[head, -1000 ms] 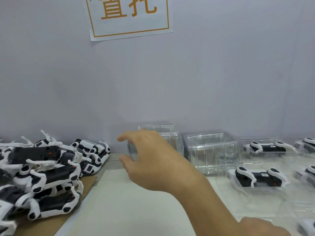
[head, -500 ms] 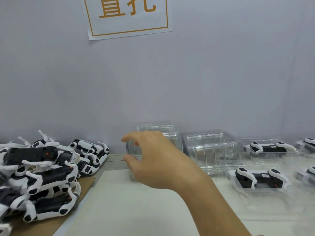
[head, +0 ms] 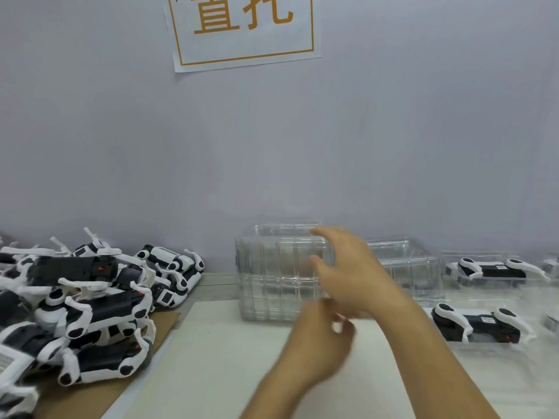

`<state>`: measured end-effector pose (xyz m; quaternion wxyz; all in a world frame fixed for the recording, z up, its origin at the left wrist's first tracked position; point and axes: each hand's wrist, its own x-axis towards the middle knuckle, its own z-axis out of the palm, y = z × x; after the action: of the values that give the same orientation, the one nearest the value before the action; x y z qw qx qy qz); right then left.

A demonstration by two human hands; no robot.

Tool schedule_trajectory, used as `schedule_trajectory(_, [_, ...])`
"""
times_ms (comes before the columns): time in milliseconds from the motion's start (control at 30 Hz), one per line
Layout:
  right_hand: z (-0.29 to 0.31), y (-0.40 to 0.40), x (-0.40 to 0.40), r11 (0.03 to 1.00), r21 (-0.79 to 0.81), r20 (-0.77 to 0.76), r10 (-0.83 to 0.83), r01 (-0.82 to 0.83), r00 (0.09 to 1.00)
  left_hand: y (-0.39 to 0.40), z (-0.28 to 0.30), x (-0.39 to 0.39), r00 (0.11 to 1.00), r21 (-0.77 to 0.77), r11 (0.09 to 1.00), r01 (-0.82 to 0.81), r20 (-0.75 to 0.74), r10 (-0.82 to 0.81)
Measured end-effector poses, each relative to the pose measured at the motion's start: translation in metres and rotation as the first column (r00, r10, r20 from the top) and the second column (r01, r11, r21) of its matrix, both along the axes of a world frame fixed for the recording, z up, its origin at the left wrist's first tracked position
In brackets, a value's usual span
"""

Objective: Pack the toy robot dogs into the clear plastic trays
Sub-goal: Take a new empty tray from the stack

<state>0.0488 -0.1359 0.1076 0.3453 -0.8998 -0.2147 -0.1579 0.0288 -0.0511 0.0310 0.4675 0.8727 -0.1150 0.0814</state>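
From my seat, most of what I see is a plain pale grey-lilac wall (head: 393, 131), flat and matte, lit evenly with only a soft shadow gathering low down where it meets the table. High on it hangs a white paper sign (head: 243, 28) with large orange characters inside a thin orange border, its top cut off by the edge of my view and its lower corners lifting slightly. Below, I make out an off-white table (head: 230, 358) with a brown cardboard sheet (head: 87, 397) lying at its left

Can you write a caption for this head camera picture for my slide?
Both hands reach for a stack of clear trays beside piled toy robot dogs.
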Motion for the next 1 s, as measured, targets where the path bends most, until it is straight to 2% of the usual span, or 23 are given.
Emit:
schedule_trajectory(33, [-0.007,-0.003,0.006,1.0,0.019,-0.003,-0.022,0.022,1.0,0.025,0.008,-0.004,0.998,-0.07,0.997,-0.043,0.052,0.047])
schedule_trajectory(100, [-0.023,-0.006,0.015,0.998,0.042,-0.042,-0.036,0.038,0.998,0.065,0.011,0.003,0.974,-0.215,0.953,-0.212,0.037,0.225])
schedule_trajectory(200, [-0.041,-0.002,0.02,1.0,0.023,-0.093,0.005,-0.003,0.996,0.083,0.002,0.003,0.911,-0.357,0.843,-0.403,-0.072,0.406])
schedule_trajectory(267, [-0.048,0.001,0.022,0.999,0.042,-0.076,0.026,-0.022,0.997,0.102,-0.002,0.01,0.874,-0.473,0.746,-0.468,-0.127,0.468])
schedule_trajectory(333, [-0.048,0.001,0.026,0.997,0.073,-0.003,-0.022,0.022,1.0,0.111,0.0,0.012,0.852,-0.556,0.669,-0.493,-0.152,0.501])
schedule_trajectory(400, [-0.045,0.002,0.027,0.992,0.085,0.067,-0.104,0.098,0.992,0.113,0.001,0.012,0.849,-0.605,0.639,-0.474,-0.124,0.513])
schedule_trajectory(467, [-0.042,0.005,0.026,0.986,0.107,0.105,-0.14,0.128,0.985,0.114,0.004,0.012,0.828,-0.595,0.653,-0.469,-0.039,0.559])
schedule_trajectory(567, [-0.04,0.011,0.023,0.984,0.151,0.107,-0.114,0.097,0.988,0.118,0.006,0.011,0.823,-0.528,0.722,-0.448,0.073,0.564])
schedule_trajectory(633, [-0.039,0.012,0.022,0.979,0.195,0.103,-0.088,0.067,0.991,0.12,0.007,0.009,0.861,-0.504,0.76,-0.411,0.061,0.506])
schedule_trajectory(733, [-0.036,0.009,0.021,0.968,0.246,0.085,-0.069,0.046,0.994,0.121,0.005,0.007,0.933,-0.558,0.776,-0.294,0.009,0.361])
schedule_trajectory(800, [-0.033,0.007,0.021,0.963,0.268,0.07,-0.056,0.035,0.996,0.122,0.001,0.007,0.931,-0.541,0.787,-0.298,0.02,0.365])
schedule_trajectory(900, [-0.03,0.008,0.02,0.973,0.228,0.087,-0.067,0.045,0.994,0.122,-0.005,0.01,0.874,-0.5,0.788,-0.36,0.115,0.472])
schedule_trajectory(1000, [-0.027,0.008,0.019,0.989,0.094,0.159,-0.131,0.117,0.979,0.121,-0.006,0.011,0.853,-0.495,0.786,-0.37,0.154,0.499])
